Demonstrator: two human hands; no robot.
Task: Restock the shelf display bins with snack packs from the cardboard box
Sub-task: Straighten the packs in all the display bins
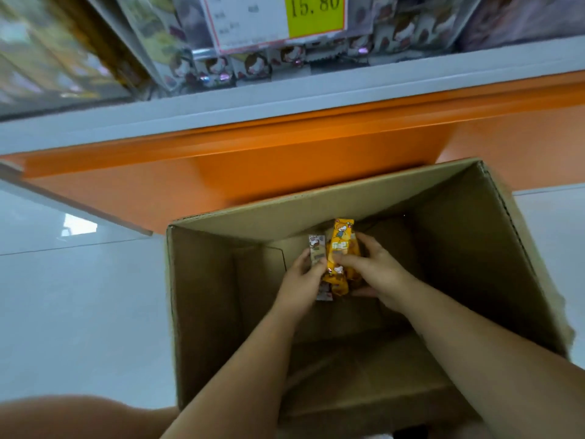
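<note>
An open cardboard box point(221, 299) stands on the floor in front of me, and both my arms reach deep into it. My left hand point(300, 280) grips a small grey-white snack pack point(317, 248) and touches the bundle beside it. My right hand point(373, 270) is curled round a bunch of orange snack packs point(342, 242) with a cartoon figure on them. The packs stand upright between my two hands near the box's far wall. Above, the shelf display bin point(253, 71) holds several small packs with a cartoon face.
An orange shelf base point(285, 153) with a grey-white ledge runs across just behind the box. A yellow price tag point(313, 14) reading 15.80 hangs above the bin. Pale glossy floor tiles point(79, 312) lie to the left. My knee point(63, 416) shows at the bottom left.
</note>
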